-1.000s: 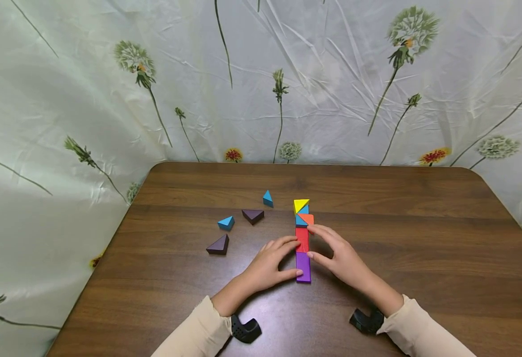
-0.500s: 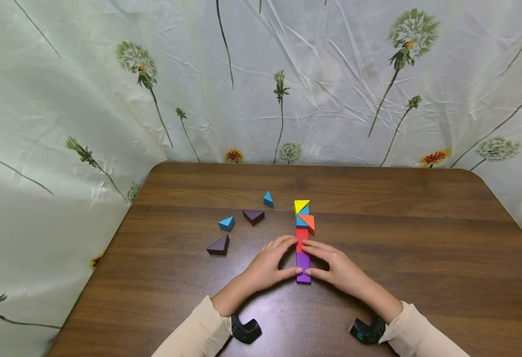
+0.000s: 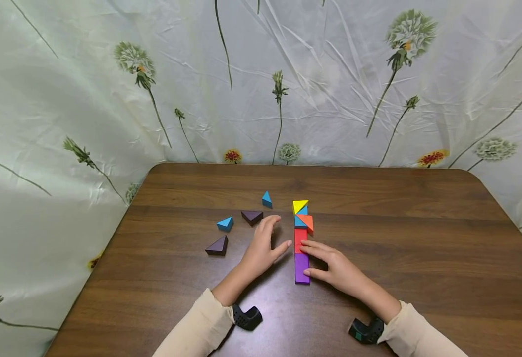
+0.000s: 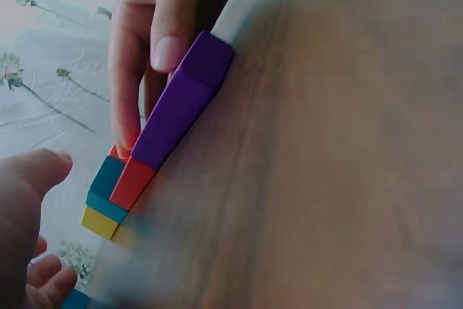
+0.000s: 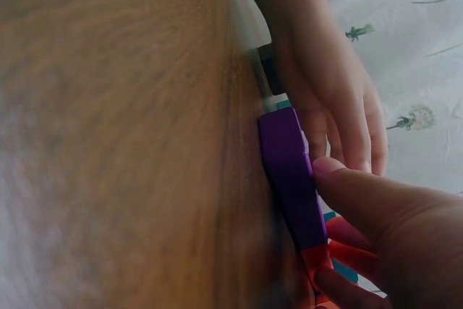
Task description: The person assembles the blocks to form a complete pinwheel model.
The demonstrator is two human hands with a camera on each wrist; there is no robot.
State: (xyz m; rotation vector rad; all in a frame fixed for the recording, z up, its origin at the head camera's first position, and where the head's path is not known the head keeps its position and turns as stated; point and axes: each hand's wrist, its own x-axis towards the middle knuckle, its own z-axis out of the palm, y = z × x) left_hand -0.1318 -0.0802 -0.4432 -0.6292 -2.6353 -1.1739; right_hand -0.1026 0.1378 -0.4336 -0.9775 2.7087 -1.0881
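A straight row of coloured blocks lies on the table: a purple block (image 3: 302, 275) nearest the person, then a red block (image 3: 300, 235). Beyond these come blue triangular pieces (image 3: 299, 223), an orange triangle (image 3: 309, 222) and a yellow triangle (image 3: 299, 205). My right hand (image 3: 341, 268) rests along the row's right side, its thumb against the purple block (image 5: 289, 157) and its fingertips on the red one. Left of the row, my left hand (image 3: 259, 252) is apart from it with thumb and fingers spread. Nothing sits between those fingers, which are near a dark triangular block (image 3: 252, 216).
More loose triangles lie left of the row: a far blue triangle (image 3: 267, 199), a nearer blue triangle (image 3: 225, 224) and another dark triangular block (image 3: 217, 245). Behind the wooden table (image 3: 399, 198) hangs a flower-printed sheet (image 3: 332, 89).
My right hand has slid nearer along the row, from beside the orange triangle to the red and purple blocks. My left hand has left the row, moving away and left toward the loose blocks.
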